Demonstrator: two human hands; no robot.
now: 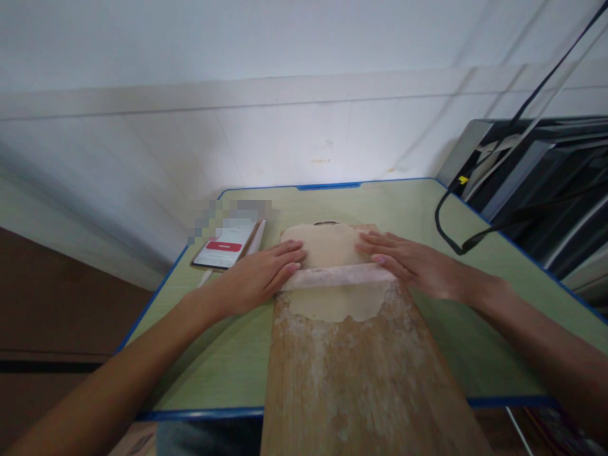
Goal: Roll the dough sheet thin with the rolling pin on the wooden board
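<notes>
1. Bench [403,202]: pale green, blue edging.
2. Phone [223,247]: screen lit, on the bench's left side.
3. White wall [285,38]: behind the bench.
4. Black strap [476,240]: over the bench's right side.
5. Dark flat objects [522,171]: right of the bench.

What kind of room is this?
Probably a corner of someone's home: a small blue-edged table by a pale wall, a phone on it, and a white-smudged wooden board with flattened dough.

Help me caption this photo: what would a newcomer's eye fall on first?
Probably the pale, flattened dough at the far end of the wooden board, with a rolling pin lying across it. The left hand and right hand are at the pin's two ends. Next might come the lit phone, on the left of the table.
</notes>
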